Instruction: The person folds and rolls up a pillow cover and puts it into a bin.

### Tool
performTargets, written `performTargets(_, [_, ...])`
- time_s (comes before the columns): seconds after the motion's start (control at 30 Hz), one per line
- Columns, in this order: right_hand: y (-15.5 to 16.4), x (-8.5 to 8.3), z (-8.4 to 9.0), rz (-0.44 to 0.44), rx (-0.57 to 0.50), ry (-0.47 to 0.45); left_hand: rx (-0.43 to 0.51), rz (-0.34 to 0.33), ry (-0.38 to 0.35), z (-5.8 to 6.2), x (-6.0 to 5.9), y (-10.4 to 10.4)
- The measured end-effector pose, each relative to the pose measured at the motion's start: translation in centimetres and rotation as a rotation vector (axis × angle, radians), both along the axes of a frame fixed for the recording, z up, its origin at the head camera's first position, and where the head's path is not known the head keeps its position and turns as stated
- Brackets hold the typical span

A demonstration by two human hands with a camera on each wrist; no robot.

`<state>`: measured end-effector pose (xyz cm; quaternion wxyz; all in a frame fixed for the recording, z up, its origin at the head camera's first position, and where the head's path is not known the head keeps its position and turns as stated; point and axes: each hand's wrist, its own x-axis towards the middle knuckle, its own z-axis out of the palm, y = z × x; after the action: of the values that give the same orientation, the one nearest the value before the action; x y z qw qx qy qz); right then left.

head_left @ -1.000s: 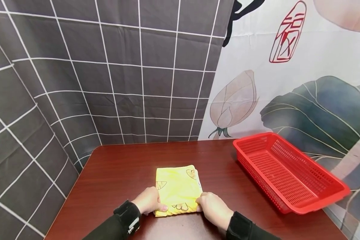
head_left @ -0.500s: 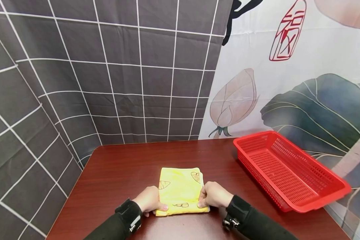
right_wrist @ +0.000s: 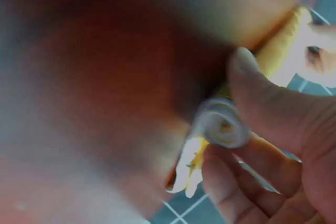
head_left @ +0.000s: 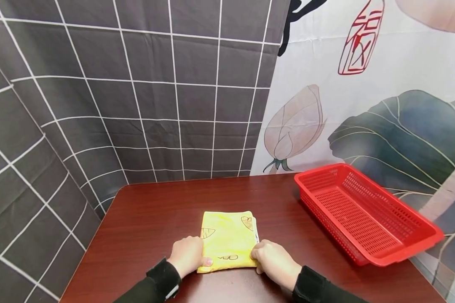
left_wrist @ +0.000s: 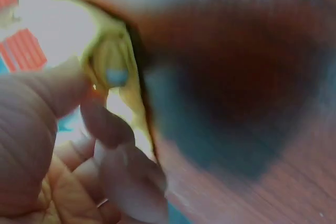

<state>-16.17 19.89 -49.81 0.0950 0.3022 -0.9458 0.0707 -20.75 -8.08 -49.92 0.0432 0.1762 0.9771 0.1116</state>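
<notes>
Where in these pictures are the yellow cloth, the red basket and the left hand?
yellow cloth (head_left: 227, 237): head view, middle of its top face.
red basket (head_left: 409, 259): head view, near rim.
left hand (head_left: 187, 253): head view, back of hand.

My left hand (head_left: 187, 254) and right hand (head_left: 274, 261) are bare, with no gloves or rings visible in the head view. Both my forearms are covered by long black sleeves (head_left: 318, 288) reaching to the wrists. A black strap (head_left: 166, 275) encircles my left wrist, bearing a small pale marking or fitting on its outer edge. A similar dark band (head_left: 305, 277) sits at my right wrist, merging with the sleeve. In the left wrist view my fingers (left_wrist: 113, 129) appear close and blurred, the nails short. In the right wrist view my thumb (right_wrist: 262, 98) shows a short, unpainted nail.
</notes>
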Motion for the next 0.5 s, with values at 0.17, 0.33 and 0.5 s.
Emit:
performTargets(0.17, [-0.2,0.1,-0.2,-0.008,0.005,-0.013,-0.057,-0.189,0.317,-0.5,2.5,0.4])
performTargets(0.33, [-0.3,0.1,0.0,-0.033,-0.007,-0.041,-0.105,-0.322,0.416,-0.9,4.4,-0.3])
performTargets(0.5, [-0.4,-0.1,0.0,-0.050,-0.004,-0.034,-0.045,-0.326,0.387,-1.1,4.4,-0.9])
